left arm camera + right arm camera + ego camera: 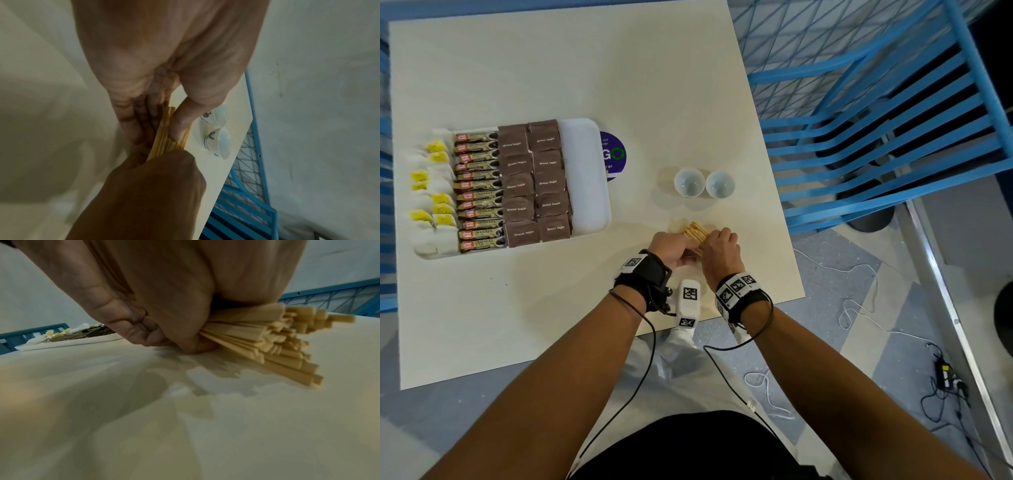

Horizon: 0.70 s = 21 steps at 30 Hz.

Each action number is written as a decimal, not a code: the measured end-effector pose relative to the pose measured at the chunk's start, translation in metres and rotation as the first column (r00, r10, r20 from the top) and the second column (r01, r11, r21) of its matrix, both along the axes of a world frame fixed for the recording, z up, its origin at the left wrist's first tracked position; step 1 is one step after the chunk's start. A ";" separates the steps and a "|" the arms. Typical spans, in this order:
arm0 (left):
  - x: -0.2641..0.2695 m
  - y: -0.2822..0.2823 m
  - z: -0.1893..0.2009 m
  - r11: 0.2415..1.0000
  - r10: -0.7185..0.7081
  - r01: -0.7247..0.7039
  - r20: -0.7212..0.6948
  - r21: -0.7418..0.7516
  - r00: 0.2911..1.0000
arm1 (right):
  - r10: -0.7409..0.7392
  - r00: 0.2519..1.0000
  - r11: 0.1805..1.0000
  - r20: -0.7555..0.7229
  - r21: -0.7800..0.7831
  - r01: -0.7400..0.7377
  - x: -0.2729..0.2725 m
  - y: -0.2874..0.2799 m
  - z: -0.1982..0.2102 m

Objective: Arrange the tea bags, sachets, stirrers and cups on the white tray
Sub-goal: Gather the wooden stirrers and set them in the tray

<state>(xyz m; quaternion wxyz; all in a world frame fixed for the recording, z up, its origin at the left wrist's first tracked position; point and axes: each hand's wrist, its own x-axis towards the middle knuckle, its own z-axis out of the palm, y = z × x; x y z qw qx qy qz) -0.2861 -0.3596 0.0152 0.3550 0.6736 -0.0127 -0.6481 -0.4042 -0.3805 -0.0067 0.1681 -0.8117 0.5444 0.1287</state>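
Observation:
A bundle of wooden stirrers [695, 230] lies on the table near its front right edge. My left hand [671, 247] holds the bundle from the left, thumb and fingers pinching the stirrers [164, 136]. My right hand [719, 250] grips the same stirrers [267, 337] from the right, fingers curled round them. Two white cups [689, 182] [719, 184] stand side by side just beyond the hands. The white tray [585, 171] at the left carries tea bags [431, 192], granule sachets [477, 192] and brown sugar sachets [534, 185]; its right strip is bare.
A round purple sticker [614, 154] lies partly under the tray's right rim. Blue slatted chairs [876, 137] stand right of the table. Cables [859, 308] trail on the floor. The table edge [791, 240] runs close to my right hand.

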 end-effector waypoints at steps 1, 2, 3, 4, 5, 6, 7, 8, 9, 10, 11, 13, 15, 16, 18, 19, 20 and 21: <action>0.000 0.002 0.000 1.000 0.027 -0.027 -0.024 -0.003 0.999 | 0.000 1.000 1.000 -0.001 -0.005 0.000 -0.001 -0.001 -0.001; 0.000 0.003 0.000 0.999 0.051 -0.051 -0.049 -0.008 0.998 | -0.004 1.000 1.000 0.005 0.000 0.004 -0.002 -0.002 -0.001; 0.001 0.004 0.001 0.997 0.074 -0.076 -0.075 -0.015 0.994 | -0.010 1.000 1.000 0.026 0.012 0.010 -0.003 -0.003 -0.003; 0.002 0.005 0.002 0.995 0.095 -0.098 -0.100 -0.024 0.990 | -0.020 0.998 0.999 0.053 0.029 0.019 -0.005 -0.004 -0.003; 0.003 0.004 0.004 0.992 0.113 -0.118 -0.122 -0.034 0.986 | -0.031 0.996 0.999 0.086 0.039 0.028 -0.006 -0.005 -0.003; 0.005 0.004 0.005 0.991 0.120 -0.127 -0.133 -0.045 0.984 | -0.045 0.992 0.998 0.122 0.045 0.040 -0.007 -0.005 -0.002; 0.007 0.004 0.007 0.992 0.106 -0.115 -0.130 -0.060 0.986 | -0.059 0.986 0.997 0.157 0.053 0.051 -0.007 -0.005 -0.002; 0.008 0.003 0.007 0.993 0.082 -0.092 -0.116 -0.078 0.990 | -0.074 0.978 0.996 0.193 0.069 0.062 -0.006 -0.005 -0.002; 0.008 0.002 0.007 0.992 0.064 -0.075 -0.104 -0.100 0.992 | -0.085 0.968 0.993 0.235 0.095 0.064 -0.004 -0.005 -0.002; 0.008 0.002 0.007 0.989 0.058 -0.070 -0.096 -0.127 0.994 | -0.093 0.955 0.990 0.281 0.132 0.058 -0.001 -0.005 0.000; 0.007 0.001 0.007 0.984 0.068 -0.082 -0.092 -0.160 0.993 | -0.101 0.937 0.985 0.333 0.166 0.046 0.002 -0.005 0.002; 0.005 -0.001 0.003 0.969 0.099 -0.109 -0.054 -0.223 0.994 | -0.114 0.901 0.973 0.418 0.231 0.016 0.009 -0.006 0.009; 0.005 -0.003 0.003 0.965 0.106 -0.085 0.075 -0.250 0.991 | -0.111 0.887 0.959 0.449 0.282 -0.023 0.016 -0.006 0.015; 0.007 -0.004 0.003 0.967 0.100 -0.057 0.163 -0.248 0.982 | -0.117 0.885 0.953 0.450 0.303 -0.028 0.020 -0.006 0.018; 0.012 -0.005 0.007 0.973 0.074 -0.006 0.284 -0.232 0.956 | -0.157 0.878 0.943 0.451 0.333 -0.002 0.030 -0.006 0.024; 0.015 -0.005 0.010 0.974 0.059 0.012 0.309 -0.225 0.949 | -0.182 0.877 0.936 0.445 0.353 0.015 0.034 -0.008 0.026; 0.020 -0.003 0.014 0.975 0.043 0.034 0.333 -0.221 0.942 | -0.207 0.879 0.924 0.431 0.381 0.031 0.040 -0.010 0.030; 0.027 0.000 0.019 0.973 0.032 0.053 0.360 -0.223 0.932 | -0.224 0.874 0.914 0.431 0.403 0.035 0.046 -0.010 0.033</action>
